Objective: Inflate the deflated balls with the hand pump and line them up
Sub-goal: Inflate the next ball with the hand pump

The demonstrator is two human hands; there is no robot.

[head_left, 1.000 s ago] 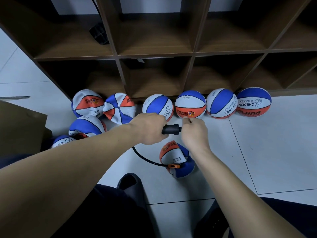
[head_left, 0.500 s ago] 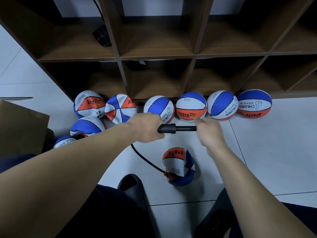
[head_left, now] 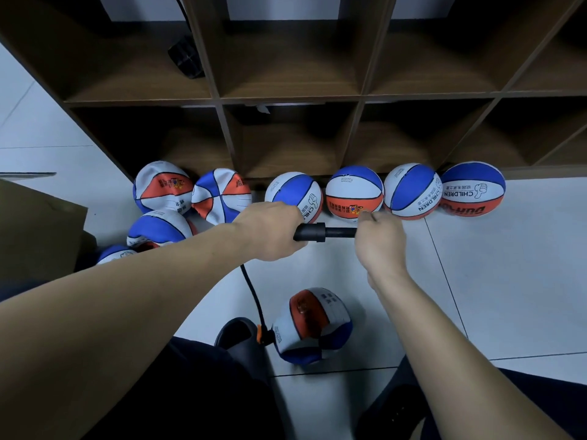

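Note:
My left hand (head_left: 273, 230) grips the black barrel of the hand pump (head_left: 313, 232), held level above the floor. My right hand (head_left: 379, 241) grips the pump's handle, with a short length of rod showing between the hands. A black hose (head_left: 252, 293) runs down from the pump to an orange fitting (head_left: 261, 335) on a crumpled, partly flat ball (head_left: 313, 325) on the tiles between my legs. Several round blue, white and orange balls (head_left: 354, 193) stand in a row along the shelf foot. Several sagging flat balls (head_left: 162, 192) lie in a cluster at the left.
A dark wooden cubby shelf (head_left: 295, 100) fills the back, with a black object (head_left: 185, 58) in an upper left cubby. A brown cardboard box (head_left: 35, 223) stands at the left. My dark slipper (head_left: 236, 336) is beside the hose fitting. Bare white tiles (head_left: 508, 281) lie to the right.
My right hand pulled the handle out to the right, then pushed it partly back in. The ball on the floor shifted slightly and the view tilted.

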